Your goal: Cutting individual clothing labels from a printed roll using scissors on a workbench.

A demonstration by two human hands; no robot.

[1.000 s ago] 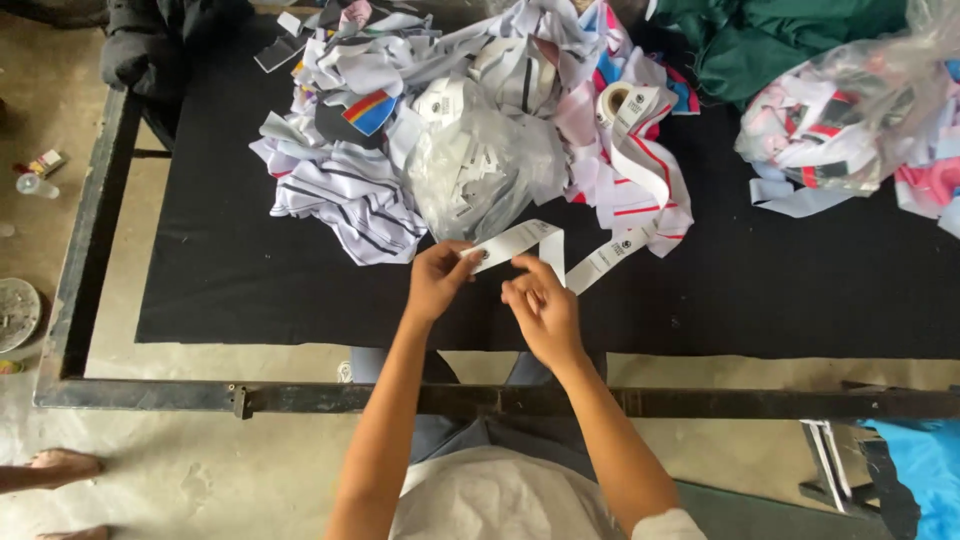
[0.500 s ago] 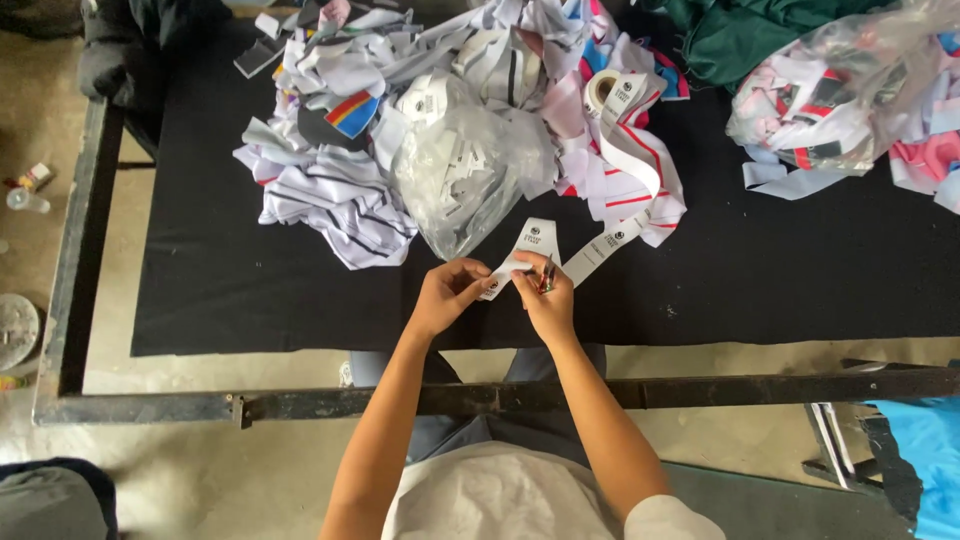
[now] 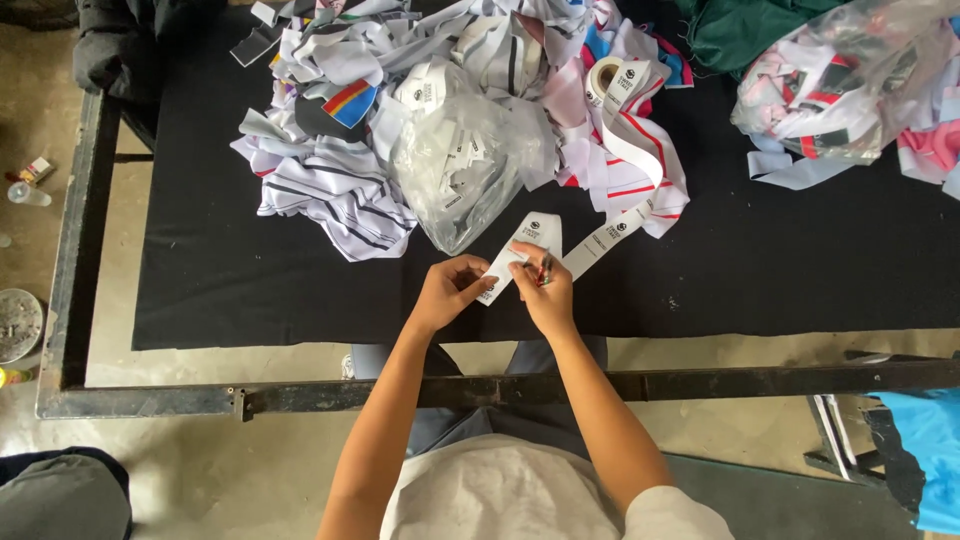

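While the left hand (image 3: 452, 293) pinches one end of a white printed label strip (image 3: 520, 248), the right hand (image 3: 545, 290) grips it and small scissors (image 3: 543, 270) above a black cloth (image 3: 250, 290) on a metal-framed table (image 3: 70, 300), concrete floor below.

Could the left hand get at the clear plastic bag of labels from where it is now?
Probably yes: the clear plastic bag lies just beyond the left hand with only bare black cloth between, though that hand is holding the white label strip.
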